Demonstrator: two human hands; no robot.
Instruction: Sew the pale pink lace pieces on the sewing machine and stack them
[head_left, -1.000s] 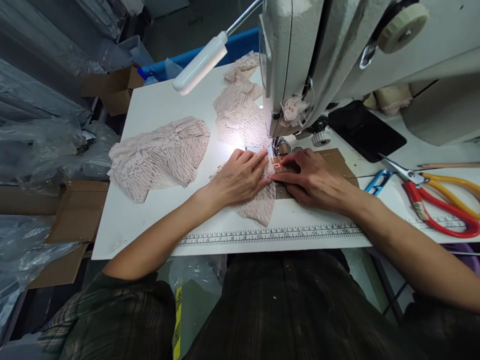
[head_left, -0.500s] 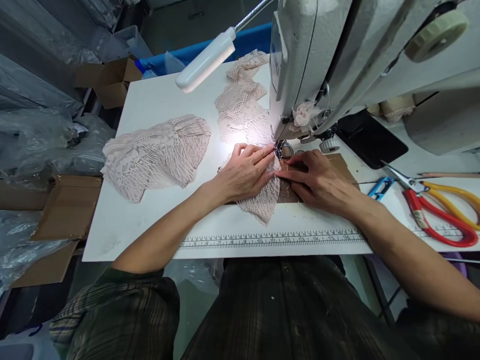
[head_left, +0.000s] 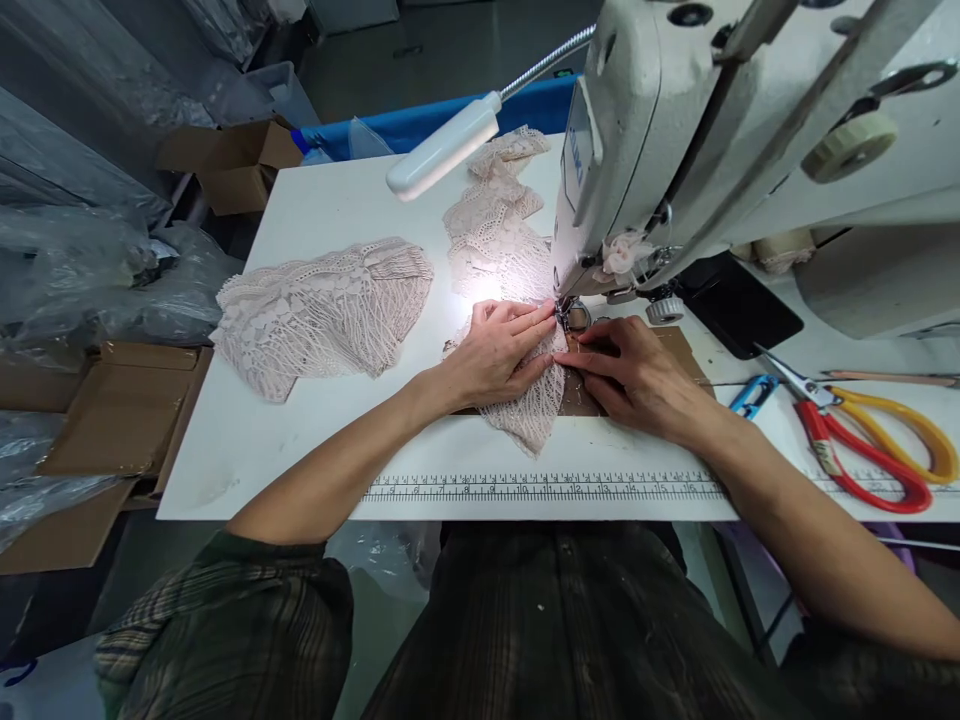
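Note:
Beige lace fabric point(head_left: 529, 415) lies under the needle area of a white sewing machine point(head_left: 619, 120), with its far end trailing back over the table. My left hand point(head_left: 501, 355) rests flat on the lace, fingers stretched out, tips close beside the presser foot point(head_left: 564, 308). On the other side, my right hand point(head_left: 637, 375) has its fingers bent, and its fingertips pinch the lace's right edge just in front of the foot. The fingers partly cover that edge. A second beige lace piece point(head_left: 326, 315) lies gathered on the table to the left.
A white lamp point(head_left: 444, 147) hangs over the table's back. To the right are a black phone point(head_left: 739, 305), a blue thread snipper point(head_left: 754, 397) and red-and-yellow-handled scissors point(head_left: 829, 425). A ruler strip point(head_left: 540, 487) runs along the front edge. Cardboard boxes point(head_left: 124, 410) stand at left.
The camera view has shifted slightly, so the machine and lamp appear a little lower and further right. Both hands keep nearly the same place on the lace.

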